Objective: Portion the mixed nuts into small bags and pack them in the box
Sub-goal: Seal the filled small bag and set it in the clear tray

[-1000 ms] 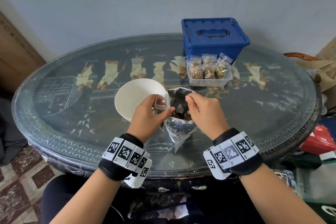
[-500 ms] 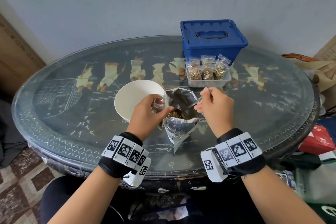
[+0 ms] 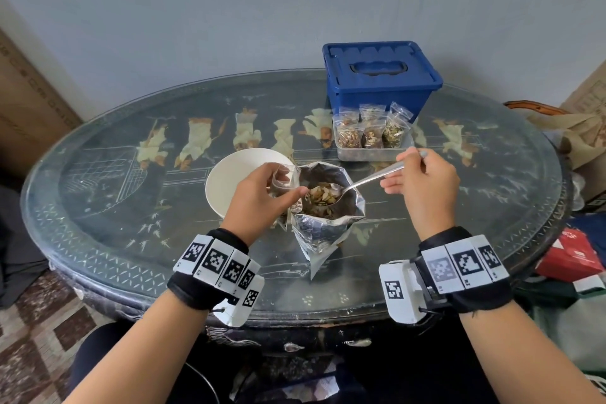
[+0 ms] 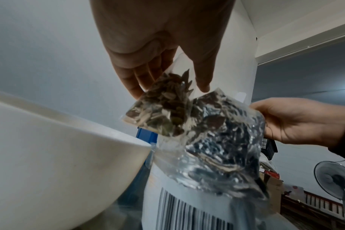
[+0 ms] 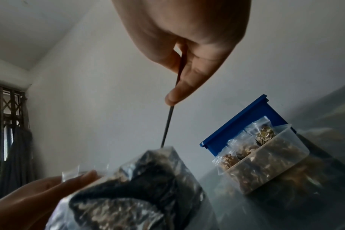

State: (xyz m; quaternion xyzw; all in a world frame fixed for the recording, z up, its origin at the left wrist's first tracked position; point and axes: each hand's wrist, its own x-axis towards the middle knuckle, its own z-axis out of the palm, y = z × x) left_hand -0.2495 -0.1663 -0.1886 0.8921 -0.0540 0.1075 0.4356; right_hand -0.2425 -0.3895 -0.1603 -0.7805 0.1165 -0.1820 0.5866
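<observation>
A silver foil pouch of mixed nuts (image 3: 328, 223) stands open on the glass table (image 3: 98, 193). My right hand (image 3: 423, 187) grips a metal spoon (image 3: 370, 178) by its handle; the bowl, heaped with seeds, hangs over the pouch mouth. My left hand (image 3: 262, 197) pinches a small clear bag (image 4: 163, 107), partly filled with seeds, beside the pouch's left rim. Behind, a clear plastic box (image 3: 373, 154) holds three filled small bags (image 3: 370, 131). In the right wrist view the spoon handle (image 5: 168, 118) runs down into the pouch (image 5: 148, 179).
A white bowl (image 3: 236, 177) sits left of the pouch, just behind my left hand. A closed blue lidded bin (image 3: 380, 75) stands at the back behind the clear box. Cardboard is at the far left; bags and a red packet (image 3: 570, 256) lie off the table's right edge.
My right hand has drawn back to the right and lifted the spoon out of the pouch loaded with seeds. The left hand has kept the small bag in place.
</observation>
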